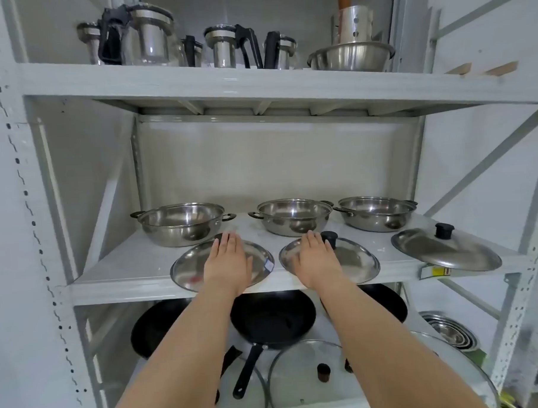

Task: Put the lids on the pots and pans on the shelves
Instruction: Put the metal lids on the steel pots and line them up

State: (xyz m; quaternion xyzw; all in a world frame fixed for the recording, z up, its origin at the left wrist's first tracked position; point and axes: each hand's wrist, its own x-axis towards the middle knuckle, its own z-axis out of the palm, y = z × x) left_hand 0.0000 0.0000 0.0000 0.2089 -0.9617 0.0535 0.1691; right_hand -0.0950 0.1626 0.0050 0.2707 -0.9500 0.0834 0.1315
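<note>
Three steel pots stand uncovered along the back of the middle shelf [122,272]: a left pot [181,223], a middle pot [293,216] and a right pot [376,213]. In front of them lie three steel lids: a left lid [187,270], a middle lid [353,261] with a black knob, and a right lid [442,248] overhanging the shelf edge. My left hand [228,261] lies flat, fingers extended, over the left lid and hides its knob. My right hand [315,259] rests flat over the middle lid, just left of its knob. Neither hand grips anything.
On the lower shelf are black frying pans [272,319] and glass lids [303,375], partly hidden by my forearms. Stacked steel bowls [449,331] sit at the lower right. The top shelf holds glass kettles [152,36] and a steel basin [350,56]. Grey shelf uprights flank both sides.
</note>
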